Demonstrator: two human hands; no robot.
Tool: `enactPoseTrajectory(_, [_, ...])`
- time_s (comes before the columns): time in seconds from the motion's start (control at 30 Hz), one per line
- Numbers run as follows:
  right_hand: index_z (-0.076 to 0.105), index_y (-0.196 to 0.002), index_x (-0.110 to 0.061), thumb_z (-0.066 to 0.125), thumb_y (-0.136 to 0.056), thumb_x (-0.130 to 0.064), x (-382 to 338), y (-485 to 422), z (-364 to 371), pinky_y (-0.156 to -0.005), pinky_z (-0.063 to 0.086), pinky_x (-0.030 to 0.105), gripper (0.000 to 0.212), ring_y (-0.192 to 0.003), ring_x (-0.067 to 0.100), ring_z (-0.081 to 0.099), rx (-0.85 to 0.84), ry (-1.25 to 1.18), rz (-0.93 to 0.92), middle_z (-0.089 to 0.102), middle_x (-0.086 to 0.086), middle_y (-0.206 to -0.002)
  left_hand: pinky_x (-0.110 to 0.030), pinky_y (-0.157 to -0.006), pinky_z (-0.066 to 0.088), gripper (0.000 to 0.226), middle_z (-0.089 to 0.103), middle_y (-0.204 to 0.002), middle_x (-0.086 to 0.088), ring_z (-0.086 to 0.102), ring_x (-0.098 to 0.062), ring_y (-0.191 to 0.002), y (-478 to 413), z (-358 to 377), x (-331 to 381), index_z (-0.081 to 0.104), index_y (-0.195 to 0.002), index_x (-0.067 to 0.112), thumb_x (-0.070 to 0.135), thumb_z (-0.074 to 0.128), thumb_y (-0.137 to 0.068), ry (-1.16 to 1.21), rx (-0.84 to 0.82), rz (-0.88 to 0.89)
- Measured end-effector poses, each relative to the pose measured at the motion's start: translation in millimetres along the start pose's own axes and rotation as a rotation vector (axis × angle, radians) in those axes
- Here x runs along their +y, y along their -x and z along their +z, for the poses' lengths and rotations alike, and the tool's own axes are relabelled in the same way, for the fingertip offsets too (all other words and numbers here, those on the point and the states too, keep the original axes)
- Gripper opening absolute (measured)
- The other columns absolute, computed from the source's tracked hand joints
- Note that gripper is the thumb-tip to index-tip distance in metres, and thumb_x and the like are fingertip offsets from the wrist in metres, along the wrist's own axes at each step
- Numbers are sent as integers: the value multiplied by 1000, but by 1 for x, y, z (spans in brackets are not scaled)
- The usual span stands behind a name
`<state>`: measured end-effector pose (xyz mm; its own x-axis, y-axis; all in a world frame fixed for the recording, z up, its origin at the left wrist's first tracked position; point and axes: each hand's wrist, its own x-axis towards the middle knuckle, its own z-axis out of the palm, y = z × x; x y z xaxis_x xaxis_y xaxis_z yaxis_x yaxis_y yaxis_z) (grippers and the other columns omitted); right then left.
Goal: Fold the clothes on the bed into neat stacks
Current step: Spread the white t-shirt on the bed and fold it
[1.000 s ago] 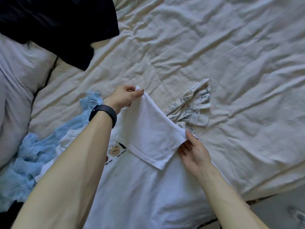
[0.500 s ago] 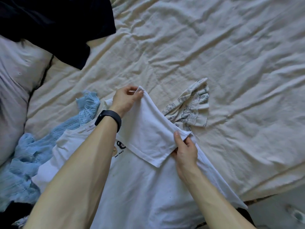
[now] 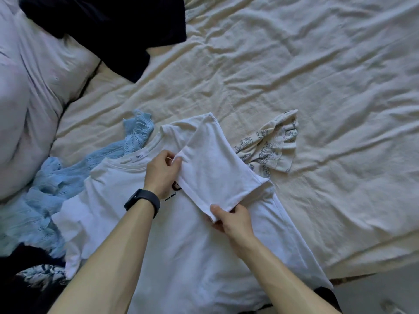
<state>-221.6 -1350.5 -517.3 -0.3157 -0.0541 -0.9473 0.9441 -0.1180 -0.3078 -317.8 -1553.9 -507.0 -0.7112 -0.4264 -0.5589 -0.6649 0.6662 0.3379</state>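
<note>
We see a big bed [image 3: 294, 64] with a wrinkly cream sheet. On its near side lies the white T-shirt [image 3: 181, 257], front up and spread out. A dark garment [image 3: 113, 26] sits at the far left. A blue knit top [image 3: 45, 189] pokes out from under the shirt's left side. A small printed cloth [image 3: 269, 146] lies just to the right of the shirt.

The shirt's right sleeve [image 3: 215, 173] is folded in across its chest. The left hand [image 3: 162, 175] pinches the sleeve's far corner between thumb and fingers. The right hand [image 3: 233, 219] pinches the near corner of the sleeve's hem the same way.

We think the shirt is light, soft and floppy, so it will sag and wrinkle. It is best to hold it by corners and hems, then smooth it flat.

A black band [image 3: 141, 201] is on the left wrist.
</note>
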Motion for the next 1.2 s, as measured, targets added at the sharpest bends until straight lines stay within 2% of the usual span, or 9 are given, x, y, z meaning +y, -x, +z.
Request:
enactPoseTrajectory(0.17, [66,-67,-13,56,-80,-57,-27,23,-28,-69,60,38,47,-59,17,70,-154,854,-43,73,-5,-65,-39,-103,42,48,49,-136,-3,47,-22,-126,28,10,3,51,-135,23,38,64,-92,14,162,-20])
enactPoseTrajectory(0.27, [63,-73,-20,40,-81,-60,-59,25,-23,-69,56,37,47,-63,9,63,26,1105,-521,69,-12,-66,-44,-113,32,56,41,-150,-6,38,-27,-139,72,44,3,47,-143,19,41,58,-93,-21,271,29])
enactPoseTrajectory(0.37, [71,-102,-28,43,-95,-44,-90,-2,19,-94,47,34,32,-108,20,66,84,1026,-1137,73,-7,-108,-49,-122,13,77,22,-165,-4,20,-24,-152,113,91,0,32,-155,18,56,43,-89,-180,254,95])
enactPoseTrajectory(0.43, [51,-147,-30,37,-104,-45,-105,-38,39,-123,18,45,47,-152,25,28,-58,1422,-1216,39,2,-161,-52,-121,7,91,13,-167,-2,12,-22,-154,124,118,-8,19,-159,19,71,40,-87,-301,198,96])
enactPoseTrajectory(0.53, [3,-159,-48,20,-102,-65,-124,-93,35,-122,-16,52,62,-156,13,-16,-47,1971,-1176,-6,-8,-171,-53,-121,11,103,11,-168,-2,11,-22,-154,121,141,-23,16,-160,18,85,34,-84,-389,218,115])
enactPoseTrajectory(0.7, [9,-162,-39,20,-100,-67,-116,-98,40,-120,-21,54,68,-157,21,-14,229,1815,-1237,-7,2,-171,-53,-122,4,106,4,-169,-1,3,-22,-155,118,141,-28,12,-161,18,88,28,-83,-355,185,135])
enactPoseTrajectory(0.8, [12,-161,-42,20,-101,-64,-77,-75,14,-124,-1,58,64,-158,22,0,102,1865,-1370,-4,-1,-172,-54,-121,5,90,9,-168,0,8,-19,-155,136,138,-57,19,-160,21,79,29,-91,-322,237,206])
enactPoseTrajectory(0.93, [-11,-156,-53,8,-100,-64,-62,-57,3,-124,-9,52,60,-156,16,-18,165,2037,-927,-18,-10,-169,-54,-119,10,74,7,-168,1,16,-22,-154,166,124,-126,17,-159,36,67,37,-95,-358,251,285])
enactPoseTrajectory(1.2, [40,-155,-23,49,-101,-47,7,25,132,-126,13,44,60,-156,17,14,-22,1704,-1024,25,-1,-167,-57,-111,33,63,39,-155,-11,39,-33,-141,191,15,-268,52,-144,16,51,54,-91,134,651,-91])
